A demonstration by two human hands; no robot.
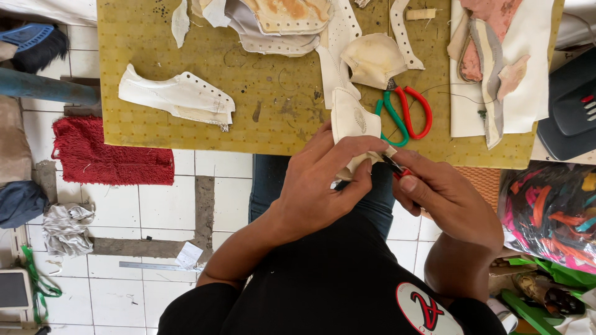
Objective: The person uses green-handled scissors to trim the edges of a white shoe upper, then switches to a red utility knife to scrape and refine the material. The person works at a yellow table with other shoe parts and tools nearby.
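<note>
Yellow-green perforated work board (273, 118) fills the top of the view, 10 to 2 o'clock. White tiled floor (161, 211) below it, at 7–9 o'clock.

On the board:
- stack of cream and tan cut pieces (279, 25) at 12 o'clock
- white sheet with pink and tan offcuts (534, 68) at 2 o'clock
- white shoe-upper panel (177, 96) with punched eyelets at 10 o'clock, lying flat, well apart from the hands
- cream moulded cup piece (374, 59) at 1 o'clock
- scissors (406, 115), one green handle and one red, just beside the cup piece and just above the hands

Off the board: red shaggy mat (108, 152) at 9 o'clock, grey rag (65, 226) at 8 o'clock, bag of multicoloured scraps (552, 214) at 4 o'clock.

Left hand (323, 180): centre, fingers curled closed around a small cream leather piece (351, 121). Piece sits at the board's near edge, upper part sticking up over the board, lower part wrapped under the fingers.

Right hand (447, 195): just right of centre, closed in a pinch on a small red-and-black tool (397, 169). Tool tip points to 10 o'clock and meets the leather piece's lower edge, right beside the left fingertips. Tool mostly hidden in the hand; can't tell its type.
</note>
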